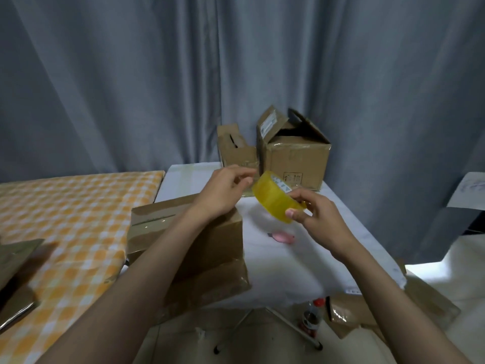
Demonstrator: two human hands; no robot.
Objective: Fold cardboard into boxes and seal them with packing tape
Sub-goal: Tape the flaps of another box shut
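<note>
head view: tape roll held up over the white table

head camera shows me both hands raised above the white table [275,264]. my right hand [319,219] grips the yellow tape roll [273,198], thumb pressed on its outer face and fingers curled behind it, holding it tilted in the air. my left hand [225,191] sits just beside the roll's upper edge with thumb and fingertips pinched together; i cannot tell whether they have the tape's loose end.

below my left forearm a taped cardboard box [189,248] rests on the table's left part, next to the orange checked cloth [73,219]. two open boxes [294,156] stand at the far edge against the grey curtain [157,74]. a small pink object [283,237] lies on the table between the hands and me. a red-capped bottle [312,317] stands on the floor.
</note>
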